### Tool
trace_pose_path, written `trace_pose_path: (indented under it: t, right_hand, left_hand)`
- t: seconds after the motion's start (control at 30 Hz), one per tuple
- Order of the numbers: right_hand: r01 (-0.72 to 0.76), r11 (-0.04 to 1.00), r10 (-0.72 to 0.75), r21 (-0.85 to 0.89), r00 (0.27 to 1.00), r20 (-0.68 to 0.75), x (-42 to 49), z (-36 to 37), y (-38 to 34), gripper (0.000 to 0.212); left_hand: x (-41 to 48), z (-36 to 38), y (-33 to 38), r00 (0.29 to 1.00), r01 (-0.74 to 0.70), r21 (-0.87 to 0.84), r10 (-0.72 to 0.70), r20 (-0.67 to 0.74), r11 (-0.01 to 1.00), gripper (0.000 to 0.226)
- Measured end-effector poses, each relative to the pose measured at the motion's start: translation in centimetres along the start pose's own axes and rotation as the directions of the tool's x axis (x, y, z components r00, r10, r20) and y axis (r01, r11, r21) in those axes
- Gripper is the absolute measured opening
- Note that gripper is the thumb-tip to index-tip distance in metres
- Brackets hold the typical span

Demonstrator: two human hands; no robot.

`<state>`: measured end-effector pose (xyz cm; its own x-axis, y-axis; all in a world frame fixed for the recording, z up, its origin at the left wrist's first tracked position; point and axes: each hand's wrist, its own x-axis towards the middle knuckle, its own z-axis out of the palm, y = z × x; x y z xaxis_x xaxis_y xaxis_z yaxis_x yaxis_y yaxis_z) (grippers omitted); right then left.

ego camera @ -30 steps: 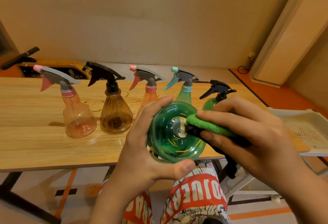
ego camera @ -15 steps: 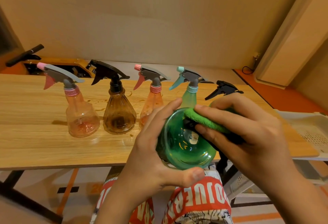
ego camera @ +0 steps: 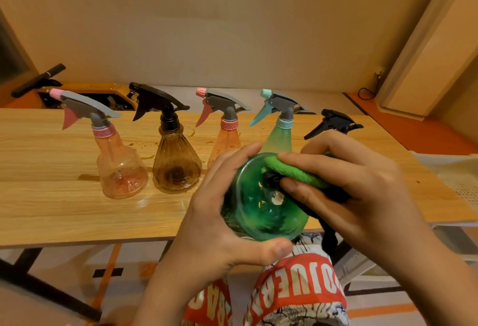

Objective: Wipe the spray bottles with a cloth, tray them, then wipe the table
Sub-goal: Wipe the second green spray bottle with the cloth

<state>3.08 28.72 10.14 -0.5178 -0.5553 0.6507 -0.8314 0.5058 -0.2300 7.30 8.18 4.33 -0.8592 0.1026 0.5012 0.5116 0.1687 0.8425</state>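
Cloth (ego camera: 289, 171) now rides up to bottle (ego camera: 263, 212) base rim; L hand (ego camera: 214, 225) grips bottle, R hand (ego camera: 362, 191) pinches cloth, above counter (ego camera: 51, 209) edge.

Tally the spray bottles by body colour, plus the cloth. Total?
Pink-tinted spray bottles: 2
Amber spray bottle: 1
Green spray bottles: 2, one standing, one held in the left hand
Black-trigger spray bottle, body hidden behind the right hand: 1
Green cloth, in the right hand: 1
Total: 7 (6 bottles, 1 cloth)
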Motion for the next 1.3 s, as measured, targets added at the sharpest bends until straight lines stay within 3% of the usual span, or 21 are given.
trace_pose_path:
  t: [0.13, 0.3, 0.5, 0.7, 0.87, 1.0, 1.07, 1.2, 1.3]
  right_hand:
    - [0.021, 0.999, -0.021, -0.039, 1.000, -0.003, 0.3, 0.7, -0.4, 0.033]
    - [0.087, 0.994, -0.098, 0.064, 0.980, 0.176, 0.2, -0.8, 0.4, 0.035]
    - [-0.019, 0.999, 0.018, 0.033, 0.999, 0.044, 0.3, 0.2, 0.1, 0.032]
    - [0.011, 0.990, -0.036, 0.137, 0.983, 0.178, 0.5, 0.0, -0.1, 0.033]
    - [-0.020, 0.999, 0.014, 0.045, 0.991, 0.131, 0.7, -0.1, 0.1, 0.034]
    - [0.063, 0.991, -0.094, 0.119, 0.958, 0.270, 0.7, -0.4, -0.5, 0.034]
    - [0.031, 0.991, -0.070, 0.129, 0.949, 0.309, 0.5, -1.3, 0.1, 0.034]
    - [-0.028, 0.999, 0.020, 0.035, 0.979, 0.203, 0.6, -1.1, 0.7, 0.034]
    - [0.018, 0.997, -0.032, 0.079, 0.983, 0.180, 0.5, -0.1, 0.0, 0.033]
  left_hand:
    - [0.1, 0.1, -0.2, 0.999, 0.027, -0.028, -0.027, 0.021, 0.999, 0.103]
    - [0.1, -0.4, -0.6, 0.998, 0.053, -0.051, -0.052, 0.036, 0.997, 0.106]
    - [0.5, 0.2, -0.7, 0.997, 0.042, -0.056, -0.038, 0.064, 0.998, 0.106]
    - [0.4, -0.2, -1.1, 0.997, 0.048, -0.058, -0.043, 0.070, 0.997, 0.109]
    - [0.5, 0.0, -1.0, 0.998, 0.031, -0.050, -0.028, 0.056, 0.998, 0.105]
    - [0.3, -0.7, -1.0, 1.000, 0.024, -0.064, -0.023, 0.014, 0.998, 0.104]
    - [0.3, -1.2, -0.9, 1.000, 0.024, -0.069, -0.025, -0.014, 0.997, 0.100]
    - [0.4, -0.9, -1.0, 0.999, 0.022, -0.058, -0.024, -0.037, 0.998, 0.097]
    - [0.3, -1.0, -1.0, 0.998, 0.024, -0.078, -0.028, -0.052, 0.997, 0.100]
